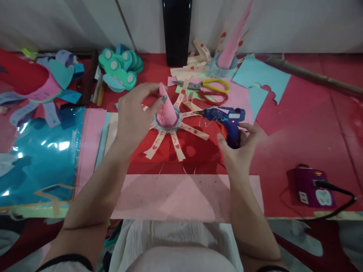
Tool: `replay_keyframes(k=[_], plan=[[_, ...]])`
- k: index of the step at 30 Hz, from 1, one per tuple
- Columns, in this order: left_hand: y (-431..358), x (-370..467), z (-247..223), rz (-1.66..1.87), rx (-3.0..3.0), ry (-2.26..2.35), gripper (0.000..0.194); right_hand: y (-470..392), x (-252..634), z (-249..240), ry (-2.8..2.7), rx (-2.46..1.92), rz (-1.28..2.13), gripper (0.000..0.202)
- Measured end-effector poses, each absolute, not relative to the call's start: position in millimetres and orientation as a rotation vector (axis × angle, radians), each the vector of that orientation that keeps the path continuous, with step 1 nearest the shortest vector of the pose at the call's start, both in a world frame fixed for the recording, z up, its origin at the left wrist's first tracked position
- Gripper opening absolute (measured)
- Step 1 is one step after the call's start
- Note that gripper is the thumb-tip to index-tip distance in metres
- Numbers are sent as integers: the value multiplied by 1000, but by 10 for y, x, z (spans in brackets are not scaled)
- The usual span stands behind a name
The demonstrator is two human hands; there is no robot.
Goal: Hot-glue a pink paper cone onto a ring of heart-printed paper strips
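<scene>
Your left hand [133, 111] pinches the cone [168, 114] by its tip, thumb and fingers closed; the cone stands upright in a blue ring [177, 121], lettered strips [195, 131] fanned around. Your right hand [239, 151] sits around the gun's [222, 114] handle, thumb and fingers part-spread (can't tell if gripping). Scissors [202, 86] lie just behind, on paper [239, 92].

there are two pink cones [168, 112] [234, 39], one glue gun [231, 126] and one purple box [312, 189].
</scene>
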State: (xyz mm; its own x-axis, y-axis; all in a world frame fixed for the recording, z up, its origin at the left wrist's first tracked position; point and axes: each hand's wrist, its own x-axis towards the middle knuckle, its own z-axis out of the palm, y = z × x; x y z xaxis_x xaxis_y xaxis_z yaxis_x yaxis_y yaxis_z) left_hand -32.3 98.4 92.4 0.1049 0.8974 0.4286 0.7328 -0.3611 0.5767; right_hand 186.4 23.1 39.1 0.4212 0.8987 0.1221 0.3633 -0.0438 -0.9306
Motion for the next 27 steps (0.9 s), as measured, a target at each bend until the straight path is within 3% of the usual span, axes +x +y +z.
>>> replay_keyframes(k=[4, 8, 17, 27], plan=[[886, -371, 894, 1284, 2118, 1622, 34, 220, 1851, 366, -1143, -1622, 670, 43], [729, -366, 781, 1497, 2186, 1775, 14, 215, 1852, 324, -1195, -1602, 679, 40], [615, -360, 270, 585, 2249, 1883, 19, 230, 1807, 250, -1254, -1765, 747, 52], [641, -410, 194, 441, 2259, 1852, 22, 192, 1741, 187, -1371, -1842, 733, 59]])
